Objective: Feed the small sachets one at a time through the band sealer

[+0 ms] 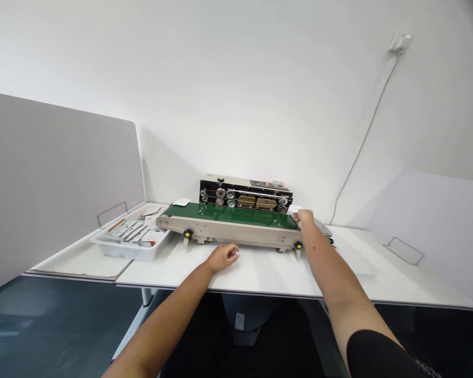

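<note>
A band sealing machine [246, 192] with a green conveyor belt [236, 214] stands on the white table, its rollers facing me. My right hand [304, 218] is at the right end of the belt, fingers pinched together. Something pale and thin shows beside those fingertips, too small to make out. On the tabletop in front of the conveyor rests my left hand [223, 257], its fingers curled in with nothing visible in them. A small white packet [181, 201] lies at the left end of the belt.
Left of the machine, a white plastic bin [132, 252] holds several flat packets. Grey partitions [63, 178] flank the table [260, 273]. A cable [362, 142] runs from a wall plug [400, 42] down behind the table. Below the front edge is a dark stool or bin [248, 310].
</note>
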`<move>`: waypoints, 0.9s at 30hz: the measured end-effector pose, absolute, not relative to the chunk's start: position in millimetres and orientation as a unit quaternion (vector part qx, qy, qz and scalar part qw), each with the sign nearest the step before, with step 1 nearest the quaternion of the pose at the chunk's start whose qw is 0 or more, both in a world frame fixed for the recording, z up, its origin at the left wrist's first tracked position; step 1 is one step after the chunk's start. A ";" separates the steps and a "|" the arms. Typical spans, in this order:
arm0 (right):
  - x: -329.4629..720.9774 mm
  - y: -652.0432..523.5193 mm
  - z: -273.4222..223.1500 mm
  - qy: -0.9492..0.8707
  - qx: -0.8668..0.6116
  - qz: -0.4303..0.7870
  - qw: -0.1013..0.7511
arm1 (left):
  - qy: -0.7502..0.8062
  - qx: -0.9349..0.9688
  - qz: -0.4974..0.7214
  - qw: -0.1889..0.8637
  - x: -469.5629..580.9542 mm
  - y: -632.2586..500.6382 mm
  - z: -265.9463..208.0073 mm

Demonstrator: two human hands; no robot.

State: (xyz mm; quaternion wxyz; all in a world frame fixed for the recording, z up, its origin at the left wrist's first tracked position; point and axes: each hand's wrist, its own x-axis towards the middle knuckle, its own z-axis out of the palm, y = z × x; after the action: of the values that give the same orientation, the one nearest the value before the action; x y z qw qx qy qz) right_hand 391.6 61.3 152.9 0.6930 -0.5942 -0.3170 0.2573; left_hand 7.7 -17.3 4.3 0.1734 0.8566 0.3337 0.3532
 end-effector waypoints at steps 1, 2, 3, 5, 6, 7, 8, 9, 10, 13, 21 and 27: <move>384.1 64.7 152.2 -0.319 -0.600 0.276 0.680 | 0.342 0.854 0.354 0.169 7.0 -16.2 3.2; 377.0 67.5 152.1 -0.319 -0.608 0.291 0.666 | 0.352 0.851 0.353 0.163 6.4 -15.1 2.2; 370.9 69.4 152.7 -0.319 -0.616 0.301 0.654 | 0.364 0.849 0.350 0.154 5.6 -13.9 1.3; 362.5 69.6 154.8 -0.326 -0.624 0.302 0.643 | 0.389 0.848 0.336 0.128 4.4 -11.5 -0.6; 360.1 67.6 155.9 -0.330 -0.627 0.293 0.642 | 0.403 0.848 0.325 0.113 4.0 -10.3 -1.9; 358.5 64.0 156.6 -0.334 -0.630 0.278 0.644 | 0.417 0.847 0.315 0.099 3.8 -8.9 -3.3; 357.2 58.8 156.5 -0.338 -0.633 0.256 0.648 | 0.431 0.844 0.307 0.088 3.9 -7.6 -4.9; 355.4 52.1 155.1 -0.342 -0.635 0.230 0.654 | 0.442 0.841 0.301 0.080 4.2 -6.5 -6.6; 352.2 44.0 152.1 -0.343 -0.637 0.204 0.660 | 0.452 0.838 0.296 0.074 4.8 -5.5 -8.3; 329.3 13.6 129.4 -0.385 -0.623 0.097 0.674 | 0.465 0.836 0.282 0.068 6.7 -4.6 -11.7; 215.6 -53.2 5.2 -0.623 -0.509 0.193 0.562 | 0.442 0.835 0.316 0.089 7.4 -11.2 -9.3; 192.6 -59.6 -20.2 -0.755 -0.492 0.142 0.409 | 0.338 0.854 0.382 0.103 7.1 -11.9 0.2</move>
State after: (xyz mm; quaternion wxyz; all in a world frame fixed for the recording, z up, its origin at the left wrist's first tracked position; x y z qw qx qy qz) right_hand 192.6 -59.6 -20.2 0.4095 -0.4917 -0.7552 0.1422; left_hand 7.1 -11.9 0.2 0.1035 0.8540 0.3379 0.3818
